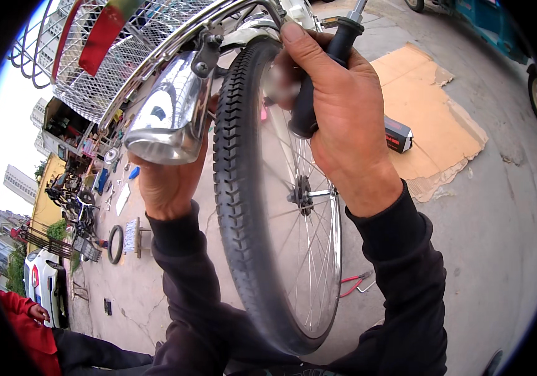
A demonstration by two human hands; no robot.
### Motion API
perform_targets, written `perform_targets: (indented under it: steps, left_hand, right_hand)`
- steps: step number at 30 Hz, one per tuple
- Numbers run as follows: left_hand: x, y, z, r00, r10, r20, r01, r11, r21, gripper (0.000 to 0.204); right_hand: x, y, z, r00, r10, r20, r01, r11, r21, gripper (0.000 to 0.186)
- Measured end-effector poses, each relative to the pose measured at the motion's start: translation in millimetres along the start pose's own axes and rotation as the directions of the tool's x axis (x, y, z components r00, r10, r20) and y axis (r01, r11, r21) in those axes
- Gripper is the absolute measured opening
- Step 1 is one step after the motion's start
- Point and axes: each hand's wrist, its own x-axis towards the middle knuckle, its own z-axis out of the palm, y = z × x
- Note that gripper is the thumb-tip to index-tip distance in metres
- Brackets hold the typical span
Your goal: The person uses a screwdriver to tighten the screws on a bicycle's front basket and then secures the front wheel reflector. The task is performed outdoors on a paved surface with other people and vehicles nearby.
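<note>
A bicycle front wheel [237, 163] stands between my forearms, its tire and spokes partly blurred. My left hand [165, 182] is closed round the underside and back of a chrome headlamp [165, 109] bracketed beside the wheel, its fingers mostly hidden. Above the lamp is a silver wire basket [105, 69] with a red reflector [102, 34]. My right hand [337, 119], right of the tire, grips a black-handled tool [340, 41] with a metal shaft pointing up; the fingertips are blurred near the white fork [281, 138]. The hub [303, 195] shows below.
Cardboard [437, 106] with a dark box [398, 136] lies right; red-handled pliers [353, 279] are on the concrete floor. A teal vehicle [500, 31] is top right. Left are parked bikes [74, 200], a loose tire [115, 244], a white car [43, 282] and a person in red [24, 326].
</note>
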Motion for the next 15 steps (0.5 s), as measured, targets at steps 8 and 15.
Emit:
perform_targets:
  steps: [8,15]
  left_hand:
    - [3.4,-6.4,12.9,0.999,0.047,0.01,-0.048,0.995,0.082,0.118]
    - [-0.5,-4.0,27.4,0.994,0.11,-0.026,-0.1,0.961,0.259,0.111]
  right_hand:
    - [-0.1,-1.0,0.9,0.999,-0.033,-0.036,0.032,0.999,-0.037,0.028]
    - [-0.7,-2.8,3.0,0.998,-0.012,-0.064,0.008,0.998,-0.055,0.025]
